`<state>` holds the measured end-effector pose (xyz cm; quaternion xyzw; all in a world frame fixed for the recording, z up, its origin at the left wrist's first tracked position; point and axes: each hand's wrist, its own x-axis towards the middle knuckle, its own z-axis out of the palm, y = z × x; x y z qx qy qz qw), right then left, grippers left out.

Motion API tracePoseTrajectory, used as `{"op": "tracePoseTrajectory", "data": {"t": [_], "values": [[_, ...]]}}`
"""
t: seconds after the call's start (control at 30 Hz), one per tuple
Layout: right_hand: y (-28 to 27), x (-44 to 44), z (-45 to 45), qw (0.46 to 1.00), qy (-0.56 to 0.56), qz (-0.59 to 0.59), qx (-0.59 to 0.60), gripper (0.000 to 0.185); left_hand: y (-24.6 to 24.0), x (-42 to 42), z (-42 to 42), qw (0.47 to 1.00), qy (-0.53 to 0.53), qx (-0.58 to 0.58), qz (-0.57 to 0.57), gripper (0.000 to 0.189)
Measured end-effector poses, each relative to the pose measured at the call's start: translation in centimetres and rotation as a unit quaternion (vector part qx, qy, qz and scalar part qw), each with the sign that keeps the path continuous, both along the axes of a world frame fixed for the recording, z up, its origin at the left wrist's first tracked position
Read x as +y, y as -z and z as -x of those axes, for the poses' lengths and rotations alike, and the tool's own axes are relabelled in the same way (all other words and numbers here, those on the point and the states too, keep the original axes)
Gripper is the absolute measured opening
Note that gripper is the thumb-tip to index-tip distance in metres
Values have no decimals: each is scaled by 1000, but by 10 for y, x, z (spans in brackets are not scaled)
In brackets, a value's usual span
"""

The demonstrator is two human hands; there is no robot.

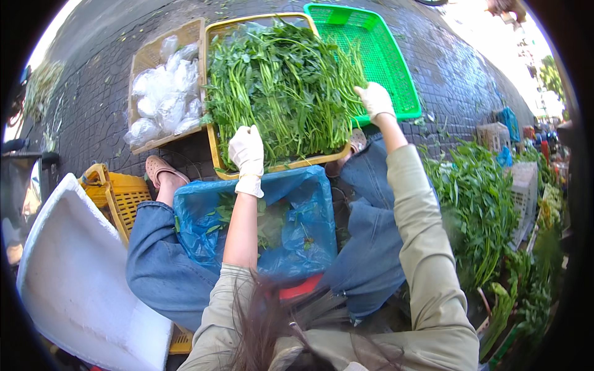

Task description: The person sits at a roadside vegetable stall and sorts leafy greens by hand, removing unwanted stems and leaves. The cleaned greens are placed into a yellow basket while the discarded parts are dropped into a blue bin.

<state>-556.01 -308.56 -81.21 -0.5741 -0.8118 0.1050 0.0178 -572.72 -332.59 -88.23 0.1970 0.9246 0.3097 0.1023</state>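
Note:
A yellow-rimmed crate [278, 168] is heaped with long-stemmed leafy greens [283, 92]. At its near left edge, my left hand [247, 150], in a white glove, is closed over the near ends of the greens; whether it grips any is hidden. My right hand [375, 99], gloved too, touches the stems at the heap's right side, over the edge of a green perforated basket [408, 88]; its hold on them is unclear. Nearer me, between my knees, stands a container lined with blue plastic [301, 241], with loose leaves inside.
Left of the greens, a tan crate [134, 111] holds clear plastic bags [171, 92] with white contents. A yellow crate [125, 204] and a large white foam piece [88, 278] are at my left. More leafy greens [478, 208] and a white crate [524, 199] lie at my right.

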Motion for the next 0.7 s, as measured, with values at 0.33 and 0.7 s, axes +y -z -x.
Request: {"op": "tracePoseTrajectory", "data": {"t": [0.33,0.7], "values": [[57,-129,60,943,-173,156,240,26,32,16,19,1000,-2,21,-19,21],[119,-180,135,975,-97,161,116,21,-48,-105,12,945,-1,-319,-79,35]]}}
